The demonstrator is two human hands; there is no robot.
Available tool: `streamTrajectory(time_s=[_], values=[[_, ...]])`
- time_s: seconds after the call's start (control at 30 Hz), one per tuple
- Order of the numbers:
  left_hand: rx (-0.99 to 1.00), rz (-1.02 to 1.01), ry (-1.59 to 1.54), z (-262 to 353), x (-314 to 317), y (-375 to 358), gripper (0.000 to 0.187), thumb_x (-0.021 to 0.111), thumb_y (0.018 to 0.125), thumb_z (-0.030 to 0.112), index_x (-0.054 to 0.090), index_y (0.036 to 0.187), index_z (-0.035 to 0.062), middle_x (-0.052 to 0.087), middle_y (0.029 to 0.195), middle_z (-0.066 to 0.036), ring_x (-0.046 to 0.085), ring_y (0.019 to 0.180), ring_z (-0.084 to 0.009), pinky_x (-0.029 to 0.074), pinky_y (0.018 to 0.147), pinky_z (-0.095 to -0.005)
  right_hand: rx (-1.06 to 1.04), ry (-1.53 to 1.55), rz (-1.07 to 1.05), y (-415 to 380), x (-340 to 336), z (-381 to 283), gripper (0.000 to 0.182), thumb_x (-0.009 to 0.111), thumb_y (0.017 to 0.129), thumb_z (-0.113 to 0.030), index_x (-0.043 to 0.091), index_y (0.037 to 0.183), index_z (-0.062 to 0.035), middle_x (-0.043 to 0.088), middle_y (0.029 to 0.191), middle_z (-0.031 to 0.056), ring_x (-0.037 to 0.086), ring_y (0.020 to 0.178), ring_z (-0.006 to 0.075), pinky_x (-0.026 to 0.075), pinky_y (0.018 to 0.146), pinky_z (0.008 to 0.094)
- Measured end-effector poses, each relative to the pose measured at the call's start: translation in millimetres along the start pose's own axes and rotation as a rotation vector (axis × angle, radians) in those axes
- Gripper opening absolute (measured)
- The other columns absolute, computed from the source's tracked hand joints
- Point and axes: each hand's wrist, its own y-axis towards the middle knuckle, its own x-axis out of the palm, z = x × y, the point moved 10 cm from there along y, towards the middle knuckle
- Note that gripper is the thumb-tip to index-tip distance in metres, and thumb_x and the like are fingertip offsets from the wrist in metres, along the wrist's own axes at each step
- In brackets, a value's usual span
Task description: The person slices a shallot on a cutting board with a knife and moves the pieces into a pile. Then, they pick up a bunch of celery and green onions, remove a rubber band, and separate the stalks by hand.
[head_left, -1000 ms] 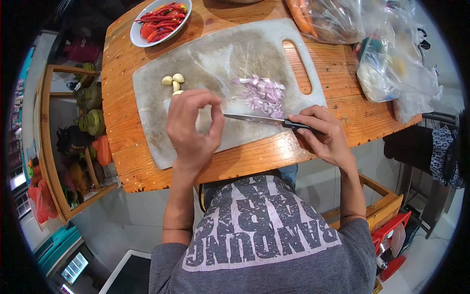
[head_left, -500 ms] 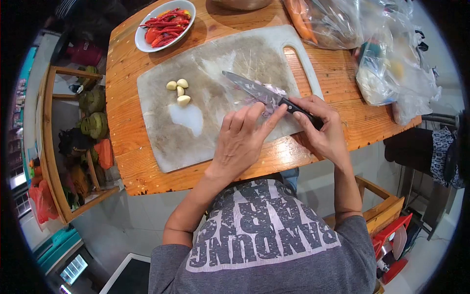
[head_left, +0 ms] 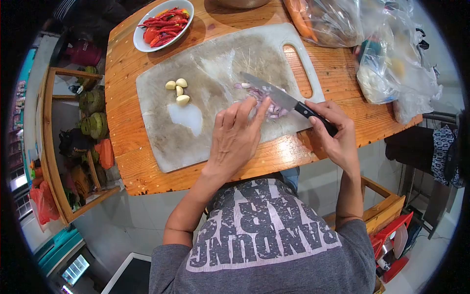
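Observation:
My right hand (head_left: 339,133) is wrapped round the black handle of a kitchen knife (head_left: 278,93). The blade points up and left over a heap of sliced shallots (head_left: 278,112) on the worn white cutting board (head_left: 186,144). Beside the heap, my left hand (head_left: 234,134) has its index finger stretched out, the tip at the near side of the blade. Its other fingers are bent loosely and hold nothing. Several peeled garlic cloves (head_left: 182,100) lie on the left part of the board, above a pale wet-looking patch.
A white bowl (head_left: 138,36) of red chilies (head_left: 166,27) stands at the table's far left. Plastic bags (head_left: 387,63), one with carrots (head_left: 301,19), lie at the far right. Part of another bowl (head_left: 240,2) shows at the top edge. The wooden table's (head_left: 129,161) near edge meets my body.
The knife has moved right and slightly down with my right hand, uncovering more of the sliced shallots. My left hand has shifted a little left, its index finger off the handle end of the blade.

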Motion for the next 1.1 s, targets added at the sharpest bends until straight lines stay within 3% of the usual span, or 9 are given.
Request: streamTrajectory(time_s=[0.13, 0.23, 0.3, 0.4, 0.7, 0.93, 1.1], values=[[-0.002, 0.180, -0.109, -5.3, -15.0, 2.2, 0.049, 0.074, 0.080, 0.005, 0.071, 0.127, 0.0176, 0.060, 0.114, -0.003, 0.055, 0.104, -0.0233, 0.044, 0.086, -0.0364, -0.007, -0.050, 0.002, -7.9, -10.3, -6.1, 0.029, 0.066, 0.095, -0.002, 0.070, 0.124, 0.0028, 0.063, 0.101, 0.0075, 0.058, 0.089, 0.0125, 0.046, 0.077, 0.0247], [-0.008, 0.294, -0.190, -9.9, -28.4, 6.5, 0.038, 0.079, 0.075, 0.002, 0.077, 0.110, 0.0145, 0.067, 0.099, -0.002, 0.061, 0.092, -0.0217, 0.046, 0.077, -0.0349, 0.025, -0.044, -0.006, -10.7, -9.6, -3.9, 0.029, 0.067, 0.094, -0.002, 0.071, 0.123, 0.0016, 0.063, 0.100, 0.0074, 0.059, 0.088, 0.0127, 0.045, 0.076, 0.0248], [-0.039, 0.352, -0.248, -13.9, -30.2, 8.0, 0.034, 0.079, 0.073, -0.001, 0.078, 0.103, 0.0138, 0.069, 0.094, -0.002, 0.062, 0.088, -0.0212, 0.047, 0.072, -0.0342, -0.018, -0.051, 0.017, -9.2, -9.6, -9.0, 0.030, 0.069, 0.089, 0.001, 0.072, 0.119, 0.0017, 0.065, 0.094, 0.0103, 0.062, 0.085, 0.0172, 0.048, 0.075, 0.0279], [-0.057, 0.380, -0.270, -15.2, -31.3, 13.4, 0.033, 0.079, 0.071, -0.003, 0.078, 0.100, 0.0128, 0.069, 0.093, -0.003, 0.062, 0.088, -0.0221, 0.049, 0.073, -0.0356, -0.060, -0.068, 0.033, -8.3, -7.7, -13.0, 0.030, 0.071, 0.086, 0.002, 0.073, 0.116, 0.0015, 0.066, 0.091, 0.0118, 0.064, 0.083, 0.0194, 0.049, 0.074, 0.0296], [0.014, 0.253, -0.110, 0.7, -27.3, 19.9, 0.048, 0.073, 0.071, -0.004, 0.077, 0.116, 0.0123, 0.068, 0.108, -0.002, 0.060, 0.099, -0.0224, 0.051, 0.082, -0.0364, -0.066, -0.045, 0.024, -8.8, -6.5, -12.5, 0.029, 0.070, 0.087, 0.001, 0.073, 0.116, 0.0016, 0.067, 0.093, 0.0119, 0.064, 0.085, 0.0193, 0.049, 0.076, 0.0289], [-0.076, 0.270, -0.274, -16.5, -24.7, 14.6, 0.030, 0.076, 0.078, 0.000, 0.077, 0.106, 0.0094, 0.070, 0.102, -0.003, 0.062, 0.092, -0.0241, 0.051, 0.079, -0.0356, 0.024, -0.053, 0.074, -11.2, -20.9, -7.9, 0.028, 0.070, 0.087, 0.001, 0.073, 0.116, 0.0013, 0.067, 0.095, 0.0124, 0.065, 0.088, 0.0200, 0.049, 0.077, 0.0299], [-0.141, 0.305, -0.365, -35.8, -28.0, 18.5, 0.018, 0.078, 0.079, 0.003, 0.075, 0.096, 0.0072, 0.070, 0.098, -0.006, 0.063, 0.088, -0.0270, 0.051, 0.079, -0.0373, -0.150, -0.215, 0.215, -0.4, -25.4, -6.5, 0.027, 0.069, 0.085, 0.002, 0.074, 0.112, -0.0014, 0.067, 0.097, 0.0132, 0.064, 0.087, 0.0241, 0.050, 0.077, 0.0325]])
